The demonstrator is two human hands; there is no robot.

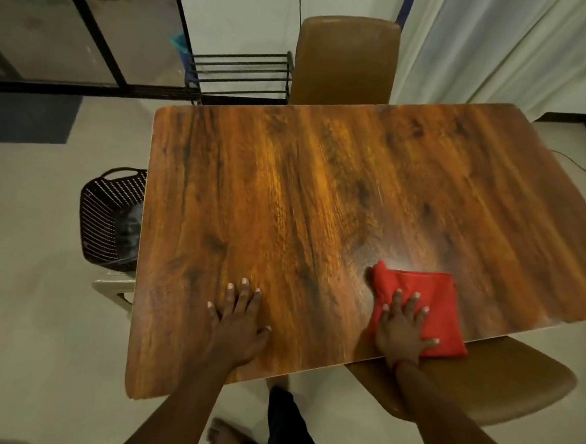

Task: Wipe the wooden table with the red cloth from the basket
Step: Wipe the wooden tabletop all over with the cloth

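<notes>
Head view: your right hand (402,335) presses flat, fingers spread, on the folded red cloth (427,309) at the glossy wood-grain table's (286,194) near edge. Left hand (239,325) lies flat, holding nothing. Black lattice basket (104,220) sits beside the table.

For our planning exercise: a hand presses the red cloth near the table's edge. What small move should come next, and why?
Probably slide the right hand and red cloth forward across the wooden table: they sit at its near edge, most of it beyond.
</notes>
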